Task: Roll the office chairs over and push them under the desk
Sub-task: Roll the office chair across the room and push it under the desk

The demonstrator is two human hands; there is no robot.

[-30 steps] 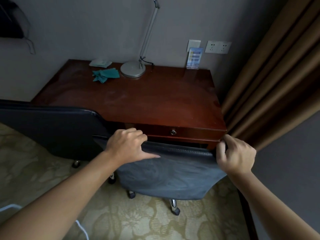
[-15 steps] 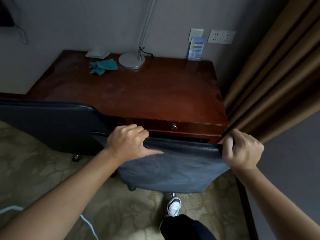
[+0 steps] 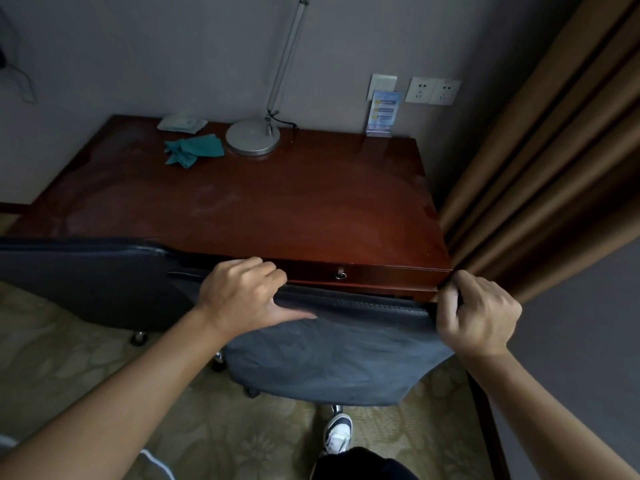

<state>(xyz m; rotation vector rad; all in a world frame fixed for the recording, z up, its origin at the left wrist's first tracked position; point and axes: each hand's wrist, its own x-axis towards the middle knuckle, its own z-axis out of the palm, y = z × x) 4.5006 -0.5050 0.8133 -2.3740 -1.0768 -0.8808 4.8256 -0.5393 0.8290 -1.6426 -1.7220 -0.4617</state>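
Both hands hold the top edge of the nearer office chair's backrest (image 3: 332,355), a grey-blue padded panel standing just in front of the red-brown desk (image 3: 263,209). The left hand (image 3: 242,299) is curled over the left part of that edge: its fingers (image 3: 252,268) fold over the top and their tips are hidden behind the padding, while the thumb lies stretched along the near face. The right hand (image 3: 479,315) grips the right corner, fingers pressed together and wrapped round the rim (their tips are out of sight too). The backrest's top edge sits just below the desk's front drawer, near the small drawer knob (image 3: 341,273); the seat is hidden behind the backrest, so how far it sits under the surface cannot be told. Only parts of two or three dark castors show below the panel.

A second office chair (image 3: 86,282), darker, stands to the left, its backrest against the desk's front edge and cut off by the left border of the view; one castor (image 3: 138,337) shows beneath it.

On the surface, at the back, are a desk lamp (image 3: 252,136) whose head is cut off at the top, a crumpled teal cloth (image 3: 194,150), a pale folded packet (image 3: 181,122) and an upright card (image 3: 384,114) with unreadable print. Brown curtains (image 3: 554,161) hang at the right. A sneaker (image 3: 337,433) stands on the patterned carpet (image 3: 69,368) below the chair.
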